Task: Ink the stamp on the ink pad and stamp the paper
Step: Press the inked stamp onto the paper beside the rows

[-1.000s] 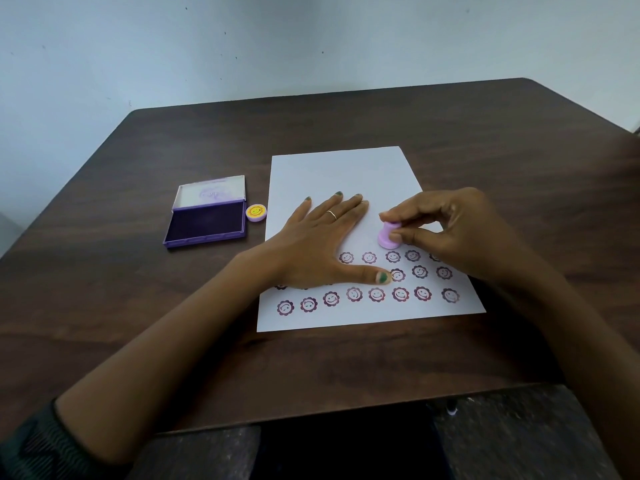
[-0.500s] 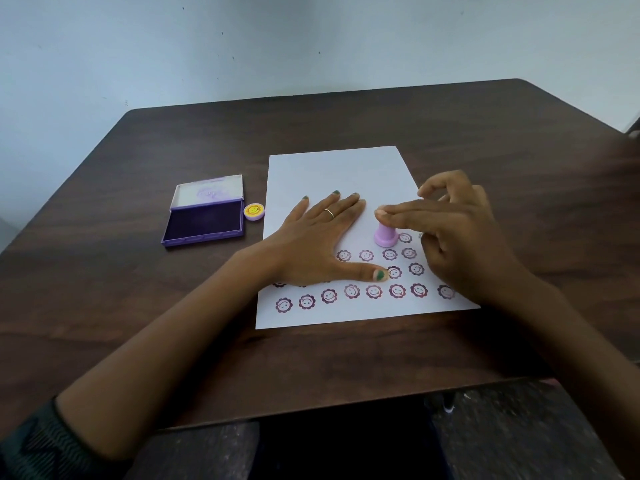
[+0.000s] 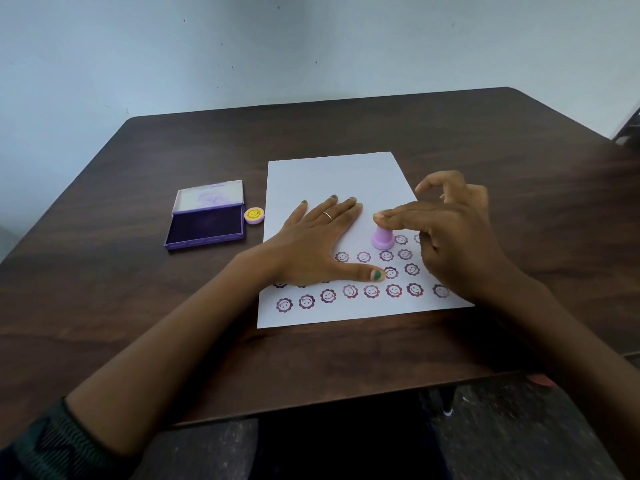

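A small pink stamp (image 3: pixel 382 239) stands upright on the white paper (image 3: pixel 332 178), at the left end of the third row of purple smiley prints. My right hand (image 3: pixel 446 233) presses down on its top with straight index and middle fingers; the other fingers are raised and curled. My left hand (image 3: pixel 318 240) lies flat on the paper, fingers spread, holding the sheet down beside the stamp. The purple ink pad (image 3: pixel 206 225) lies open on the table to the left of the paper, its lid folded back.
The stamp's round cap (image 3: pixel 254 215), yellow with a smiley, lies between the ink pad and the paper. The dark wooden table (image 3: pixel 485 150) reaches the wall at the back; its front edge is near my body. Several rows of prints fill the paper's lower part.
My right hand went from pinching the stamp just above the paper to pressing it down on the sheet with straight fingers. The left hand stayed flat on the paper.
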